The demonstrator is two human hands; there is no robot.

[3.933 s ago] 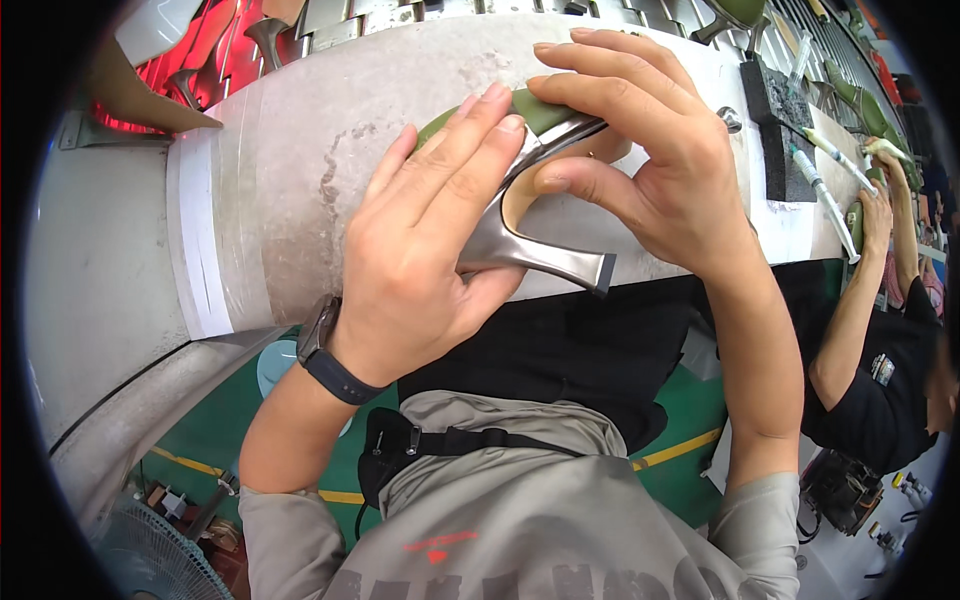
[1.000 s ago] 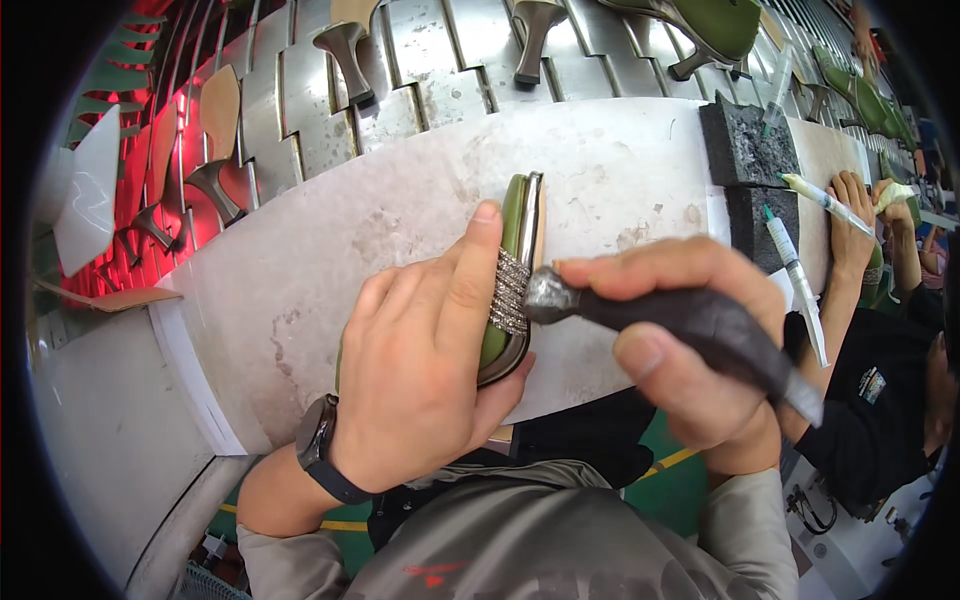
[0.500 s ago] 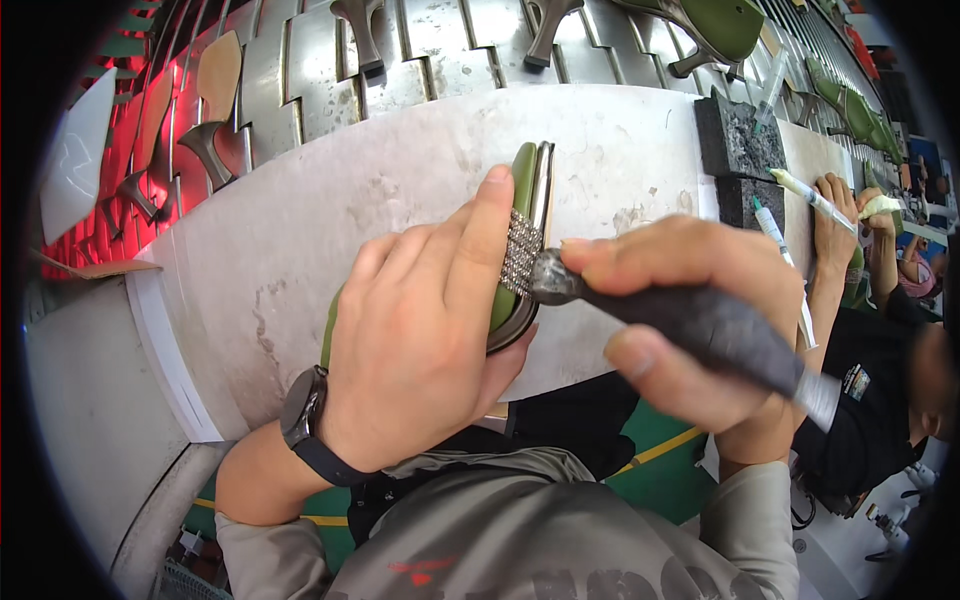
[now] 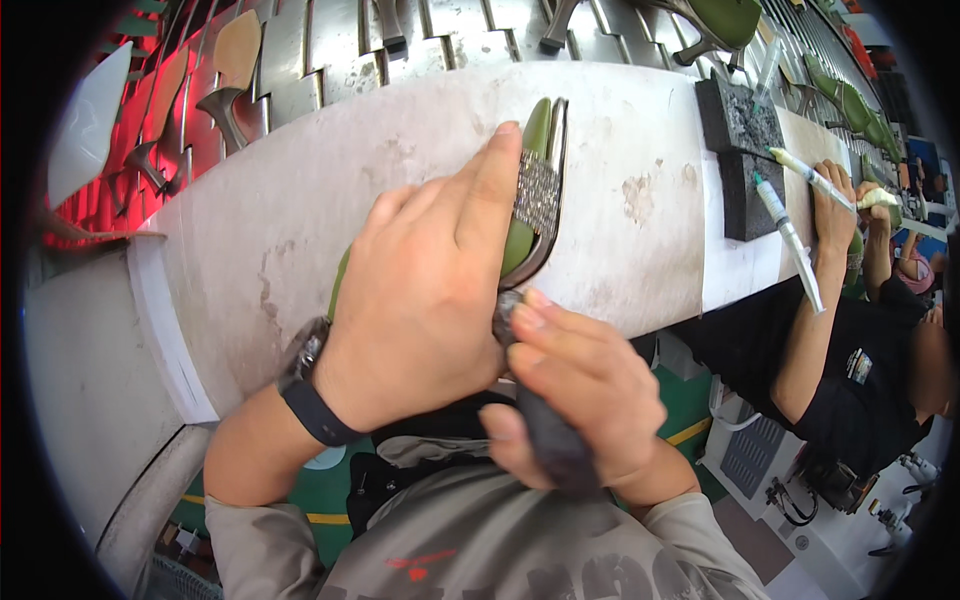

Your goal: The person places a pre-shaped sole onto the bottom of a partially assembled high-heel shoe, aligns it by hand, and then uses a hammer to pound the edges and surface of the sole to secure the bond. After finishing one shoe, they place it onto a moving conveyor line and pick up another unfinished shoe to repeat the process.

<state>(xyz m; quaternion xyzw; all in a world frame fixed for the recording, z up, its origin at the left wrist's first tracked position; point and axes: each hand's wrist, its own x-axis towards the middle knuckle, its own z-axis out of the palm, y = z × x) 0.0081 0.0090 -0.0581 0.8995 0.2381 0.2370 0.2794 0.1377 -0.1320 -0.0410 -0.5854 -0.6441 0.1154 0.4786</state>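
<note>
A green shoe (image 4: 538, 126) with a glittering stone-covered strap (image 4: 538, 190) and a shiny dark sole edge lies on the pale work surface, toe pointing away. My left hand (image 4: 430, 270) is closed over it, covering most of its body. A dark-handled tool (image 4: 550, 430) with a rounded, worn end sits in my right hand (image 4: 595, 390), which is closed around it. That rounded end is beside the shoe's near part, close to my left palm; whether it touches cannot be seen. The tool's lower end is blurred.
A stained white work surface (image 4: 640, 130) spans the front of a metal slat conveyor (image 4: 440, 60) carrying heeled shoe parts. Black blocks (image 4: 745, 195) and syringes (image 4: 790, 235) are at the right, near a co-worker's arm (image 4: 815, 340). Red light falls at the far left.
My right hand and the tool have swung down and left, from beside the strap to the shoe's near part. The shoe and my left hand have shifted slightly away from me.
</note>
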